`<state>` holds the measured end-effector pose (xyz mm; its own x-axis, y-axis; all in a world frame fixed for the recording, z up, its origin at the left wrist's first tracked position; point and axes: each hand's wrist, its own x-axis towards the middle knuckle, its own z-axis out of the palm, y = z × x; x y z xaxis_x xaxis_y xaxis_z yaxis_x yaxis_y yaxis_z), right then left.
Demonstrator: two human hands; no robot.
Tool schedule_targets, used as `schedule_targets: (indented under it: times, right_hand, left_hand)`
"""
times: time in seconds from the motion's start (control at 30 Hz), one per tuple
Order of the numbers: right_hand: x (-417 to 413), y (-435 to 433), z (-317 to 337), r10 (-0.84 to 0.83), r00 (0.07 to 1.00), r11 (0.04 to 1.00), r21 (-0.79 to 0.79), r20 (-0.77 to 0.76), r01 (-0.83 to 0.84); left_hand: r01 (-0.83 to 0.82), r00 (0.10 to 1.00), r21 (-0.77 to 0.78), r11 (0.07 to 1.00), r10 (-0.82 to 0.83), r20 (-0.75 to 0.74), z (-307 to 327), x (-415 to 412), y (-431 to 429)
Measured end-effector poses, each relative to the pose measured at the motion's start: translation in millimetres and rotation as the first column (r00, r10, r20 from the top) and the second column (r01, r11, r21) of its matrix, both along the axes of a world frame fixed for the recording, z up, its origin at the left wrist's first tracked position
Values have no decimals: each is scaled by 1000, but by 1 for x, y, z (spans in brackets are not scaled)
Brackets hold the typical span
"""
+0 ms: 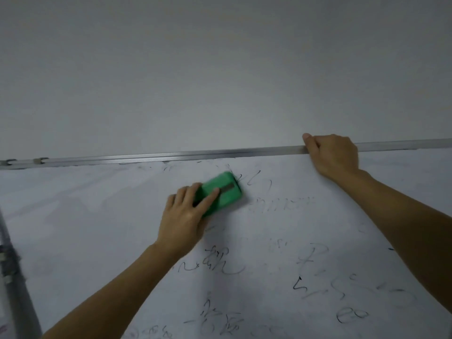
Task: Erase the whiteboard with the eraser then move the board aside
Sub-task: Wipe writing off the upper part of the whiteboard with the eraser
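Note:
A whiteboard with a silver metal frame fills the lower half of the view. Black marker scribbles cover its middle and right parts, some half smeared. My left hand presses a green eraser flat against the board just below the top edge, fingers laid over the eraser's back. My right hand is curled over the board's top frame rail, to the right of the eraser.
A plain pale wall rises behind and above the board. At the far left edge a grey upright of the board's stand runs down, with clips on it.

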<state>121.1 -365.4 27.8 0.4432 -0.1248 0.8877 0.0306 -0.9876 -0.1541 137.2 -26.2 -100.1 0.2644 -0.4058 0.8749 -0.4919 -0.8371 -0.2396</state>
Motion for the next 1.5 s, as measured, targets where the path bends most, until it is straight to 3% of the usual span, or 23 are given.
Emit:
schedule_targets:
  times: [0.07,0.1,0.2,0.27,0.33,0.4,0.47,0.53,0.57,0.6,0.67,0.73,0.77,0.83,0.9,0.97,1.03,1.13,1.2,1.27,1.37,1.43,1.5]
  right_hand:
    - [3,2,-2,-7,999,1000,5,44,7]
    - [3,2,-2,-8,998,1000,4,58,8]
    - [2,5,-3,17,997,1000,-5,77,-17]
    - [0,5,-4,23,997,1000,-13,75,-22]
    - [-3,4,-4,32,998,999,-3,59,-31]
    - [-5,4,-2,31,998,999,6,56,-31]
    - [-4,5,-3,24,997,1000,-3,76,-24]
    - [0,6,-4,9,997,1000,-5,78,-9]
    - [1,7,-4,5,997,1000,-9,77,-5]
    - [2,7,-5,5,997,1000,-13,74,-4]
    - [1,9,-5,8,998,1000,-10,69,-8]
    - [-1,9,-5,18,998,1000,-3,62,-18]
    - [0,7,-5,24,997,1000,-8,67,-24]
    - [3,4,-5,19,996,1000,-25,84,-17]
    - [5,3,-6,20,995,999,-32,102,-17]
    - [8,2,-7,17,993,999,-37,120,-13]
    - [11,2,-7,9,992,999,-55,128,-2]
    - [12,-1,-7,5,992,998,-67,126,4]
    - [13,-3,-8,6,992,997,-76,125,3]
    - [14,-5,-8,6,992,997,-81,126,4]
    - [15,-4,-9,4,993,997,-75,120,5]
    - [15,-3,-9,-1,994,997,-79,109,10]
    - [13,-3,-8,-3,995,996,-92,96,12]
  left_hand:
    - [-48,999,-207,977,43,-27,18,-1,2]
    - [-77,997,-208,975,75,-15,19,-1,0]
    - [-95,994,146,985,86,64,-12,-4,-10]
    - [-34,999,453,891,32,13,-32,-5,-13]
    - [-14,1000,535,845,9,12,-29,-2,-11]
    - [-12,999,359,933,-1,35,-15,0,-10]
    - [-7,1000,28,1000,6,20,3,0,-10]
    - [-27,1000,-206,978,26,-5,13,0,-16]
    - [-43,999,-224,974,46,8,11,0,-22]
    - [-49,998,-163,985,55,35,5,0,-28]
    - [-17,998,145,989,8,61,-18,-1,-37]
    - [22,1000,421,907,-28,7,-33,-1,-37]
    - [28,999,463,886,-36,7,-31,1,-35]
    - [11,998,357,934,-34,58,-13,3,-32]
    - [-4,998,49,999,1,55,11,2,-30]
    - [-25,999,-182,983,31,29,23,0,-34]
    - [-37,998,-124,992,43,52,13,-2,-43]
    - [11,1000,298,955,-13,5,-18,-4,-51]
    - [19,1000,418,908,-13,-16,-14,-2,-47]
    - [10,1000,266,964,-16,21,6,-2,-45]
    - [7,999,-158,987,-12,-31,31,-6,-51]
    - [-9,1000,-129,992,7,-17,18,-10,-63]
    - [12,1000,127,992,-12,-1,-11,-12,-74]
